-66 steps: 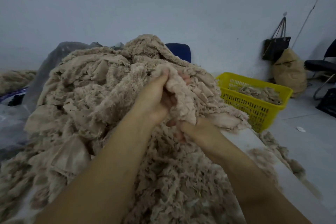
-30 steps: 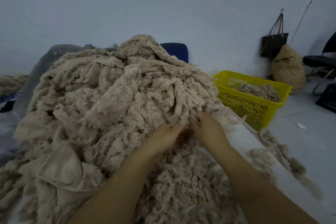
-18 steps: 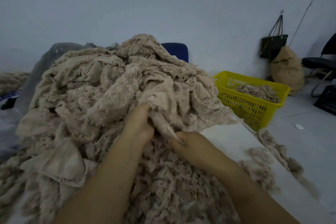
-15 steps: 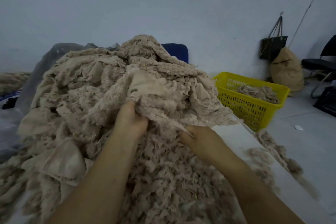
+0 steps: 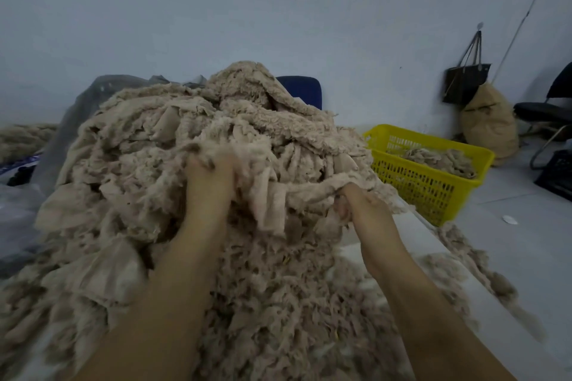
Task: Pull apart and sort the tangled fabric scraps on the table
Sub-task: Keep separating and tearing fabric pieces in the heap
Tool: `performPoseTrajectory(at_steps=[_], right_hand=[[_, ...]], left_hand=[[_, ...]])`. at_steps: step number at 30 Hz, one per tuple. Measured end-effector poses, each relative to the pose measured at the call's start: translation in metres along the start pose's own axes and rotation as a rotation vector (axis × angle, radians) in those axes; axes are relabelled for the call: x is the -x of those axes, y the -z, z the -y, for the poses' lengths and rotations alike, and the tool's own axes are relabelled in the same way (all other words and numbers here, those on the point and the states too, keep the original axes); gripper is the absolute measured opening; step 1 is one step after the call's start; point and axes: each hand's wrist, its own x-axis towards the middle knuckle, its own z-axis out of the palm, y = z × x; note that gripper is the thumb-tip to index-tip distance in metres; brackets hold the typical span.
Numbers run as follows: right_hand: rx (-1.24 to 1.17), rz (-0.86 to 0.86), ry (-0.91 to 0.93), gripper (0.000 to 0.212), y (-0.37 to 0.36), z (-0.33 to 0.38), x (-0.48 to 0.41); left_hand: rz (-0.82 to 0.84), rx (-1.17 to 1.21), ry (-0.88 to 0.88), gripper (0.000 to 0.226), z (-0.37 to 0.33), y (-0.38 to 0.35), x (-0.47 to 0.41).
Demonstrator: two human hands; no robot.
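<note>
we see the fabric scraps point(image 5: 139, 179) in one plain pale beige, here and there a shade pinker. the basket point(image 5: 433, 141) is bright yellow, its wall a grid of small holes, and the scraps in it are the same beige. we note a deep blue chair back point(image 5: 301, 90), a black bag point(image 5: 465, 82), a dull tan sack point(image 5: 489, 124), a white table point(image 5: 413, 238) and a pale grey-blue wall point(image 5: 216, 9).

left hand point(image 5: 208, 175) bare | right hand point(image 5: 363, 209) bare | both forearms point(image 5: 173, 288) bare to frame edge
</note>
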Motion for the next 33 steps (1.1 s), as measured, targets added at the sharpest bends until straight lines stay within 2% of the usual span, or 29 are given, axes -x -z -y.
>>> performPoseTrajectory(at_steps=[2,3,4,5,6,7,8,11,13,15,16,17,19,21,23,26,28,29,31,33], right_hand=[[0.117,0.032,0.134,0.049,-0.005,0.008,0.003],[0.156,0.040,0.207,0.048,-0.009,0.011,0.005],[0.197,0.044,0.267,0.048,-0.012,0.013,0.006],[0.231,0.037,0.308,0.047,-0.015,0.015,0.007],[0.245,0.019,0.325,0.046,-0.017,0.017,0.007],[0.230,-0.019,0.309,0.046,-0.017,0.017,0.006],[0.182,-0.084,0.258,0.045,-0.016,0.015,0.004],[-0.082,-0.298,0.028,0.039,-0.002,0.003,-0.008],[-0.325,-0.380,-0.053,0.038,0.016,-0.003,-0.015],[-0.631,-0.417,-0.070,0.038,0.037,-0.002,-0.021],[-0.657,-0.405,-0.075,0.037,0.043,-0.001,-0.024],[-0.593,-0.354,-0.090,0.038,0.042,0.000,-0.025],[-0.327,-0.136,-0.086,0.043,0.024,-0.003,-0.022],[-0.017,0.095,0.003,0.046,0.000,0.001,-0.012],[0.232,0.254,0.171,0.038,-0.016,0.005,-0.002],[0.470,0.450,0.393,0.024,-0.028,0.003,0.005],[0.502,0.459,0.399,0.015,-0.029,-0.004,0.007],[0.501,0.446,0.389,0.019,-0.028,-0.009,0.007],[0.471,0.399,0.350,0.022,-0.021,-0.019,0.005],[0.442,0.356,0.326,0.024,-0.013,-0.024,0.005]], left_hand=[[0.107,-0.325,-0.441,0.052,-0.001,-0.006,0.025],[0.221,-0.440,-0.627,0.061,-0.001,-0.013,0.038],[0.354,-0.505,-0.757,0.063,0.004,-0.021,0.047],[0.492,-0.509,-0.799,0.056,0.010,-0.027,0.050],[0.601,-0.488,-0.759,0.043,0.015,-0.029,0.051],[0.626,-0.510,-0.720,0.029,0.021,-0.027,0.048],[0.582,-0.585,-0.711,0.021,0.028,-0.025,0.040],[0.457,-0.890,-0.709,0.014,0.044,-0.006,0.009],[0.376,-0.878,-0.521,0.016,0.048,0.012,-0.011],[0.264,-0.706,-0.257,0.026,0.041,0.030,-0.032],[0.264,-0.698,-0.183,0.030,0.037,0.034,-0.038],[0.324,-0.738,-0.165,0.031,0.031,0.030,-0.038],[0.529,-0.804,-0.289,0.042,0.018,0.012,-0.019],[0.675,-0.732,-0.317,0.061,0.001,-0.008,0.011],[0.762,-0.528,-0.154,0.063,-0.012,-0.021,0.034],[0.837,-0.448,0.029,0.052,-0.011,-0.026,0.041],[0.799,-0.361,0.081,0.041,-0.008,-0.022,0.038],[0.749,-0.333,0.075,0.036,-0.009,-0.019,0.033],[0.578,-0.219,0.077,0.036,-0.013,-0.012,0.022],[0.384,0.032,0.156,0.038,-0.025,-0.003,0.012]])
